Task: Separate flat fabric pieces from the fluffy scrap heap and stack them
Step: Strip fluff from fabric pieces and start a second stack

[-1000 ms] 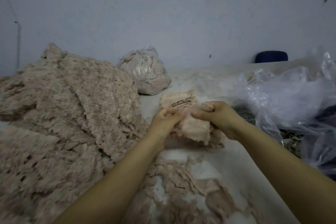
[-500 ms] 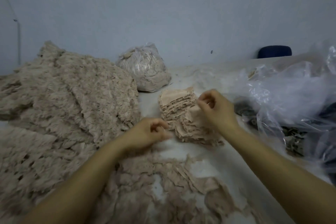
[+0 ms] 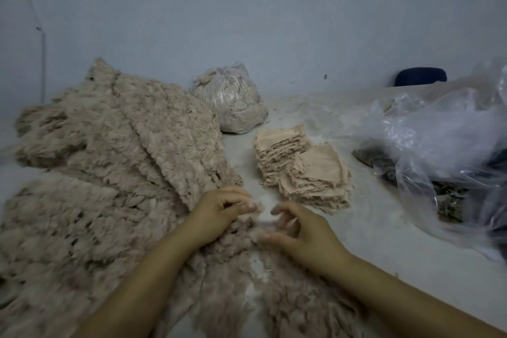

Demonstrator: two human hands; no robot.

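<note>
Where it sits, the stack [image 3: 301, 167] looks frayed.

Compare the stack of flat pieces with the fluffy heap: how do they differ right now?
The stack of flat pieces is smooth-faced, layered and compact; the fluffy scrap heap is shaggy, loose and sprawls far wider. The stack sits untouched beyond both hands; the left hand and right hand are at the heap's near edge. Both are the same beige.

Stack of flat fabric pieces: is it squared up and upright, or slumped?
Slumped. The stack of flat fabric pieces leans toward the camera, its upper layers slid forward and fanned out, edges ragged and misaligned; neither hand touches it.
</note>
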